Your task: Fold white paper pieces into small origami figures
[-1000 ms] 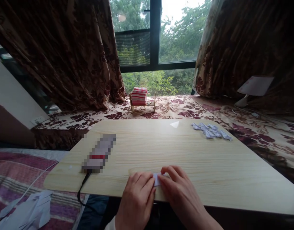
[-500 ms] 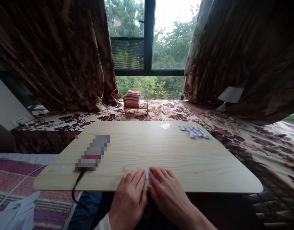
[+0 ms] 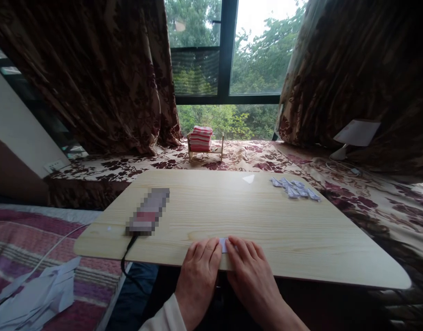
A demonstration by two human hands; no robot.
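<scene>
One wide, pale, wood-grained table with rounded corners (image 3: pixel 301 243) fills the middle of the view; I take its centre as the centre of the clock. At eight o'clock, on a striped purple and pink quilted bedcover (image 3: pixel 94 266), lies a loose heap of white paper strips (image 3: pixel 56 287).

At six o'clock, by the near edge, are the two bare hands, the left hand (image 3: pixel 199 276) and the right hand (image 3: pixel 251 271), side by side. A second ago the right fingers were arched and raised; now they lie lower and flatter, similar to the left ones. This suggests, in my judgement, that the paper is now being pressed down rather than adjusted. Neither hand is closed into a fist; whether the thumbs also pinch, I cannot tell.

At nine o'clock rests a long greyish object (image 3: pixel 147 214), blurred into squares. At two o'clock sits a cluster of small folded white papers (image 3: pixel 291 193), well apart from the hands.

Smallest is the white paper slip (image 3: pixel 223 247), on the table, partly covered by the fingertips of both hands.
</scene>
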